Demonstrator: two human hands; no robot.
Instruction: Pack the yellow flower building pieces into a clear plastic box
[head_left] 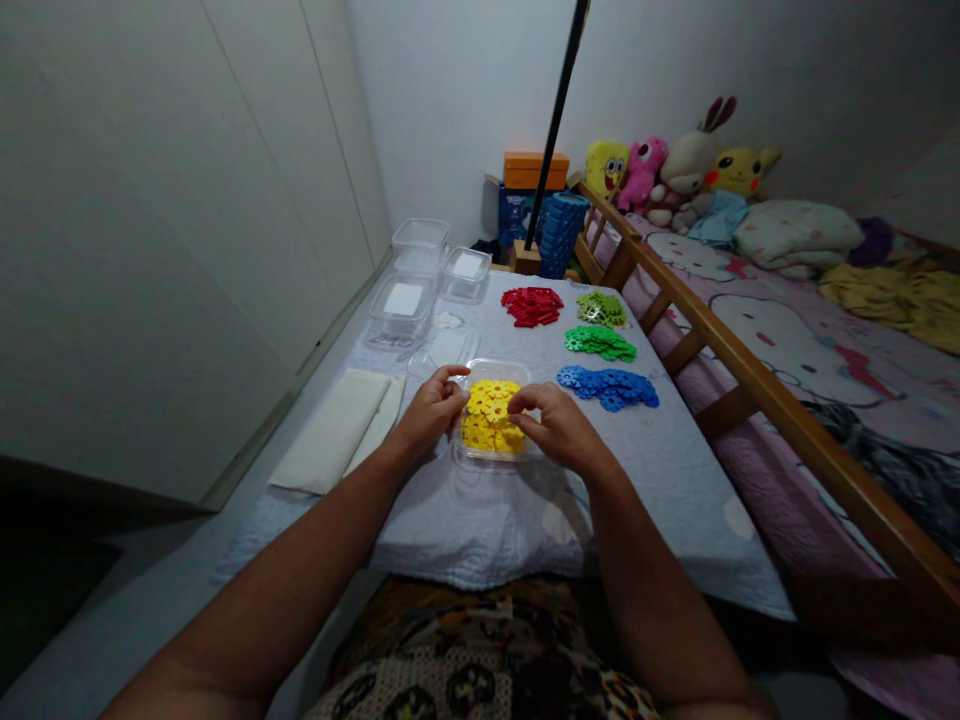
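Observation:
A clear plastic container (491,366) stands near the front of the table, with yellow flower-shaped plastic building discs (487,425) lying in it in overlapping rows. My left hand (435,410) is at the container's left side, thumb and index finger at the rim and the lower fingers along the wall. Over the right part of the container, my right hand (559,425) pinches a yellow disc at the edge of the layer. The fingertips partly hide that disc. Behind the container lies a clear lid (448,348) with a white label.
To the right are piles of discs: red (532,306), light green (600,309), green (600,344) and blue (609,386). Lidded clear boxes (403,300) stand back left. A folded white cloth (334,428) lies left. A wooden bed rail (720,350) borders the table's right side.

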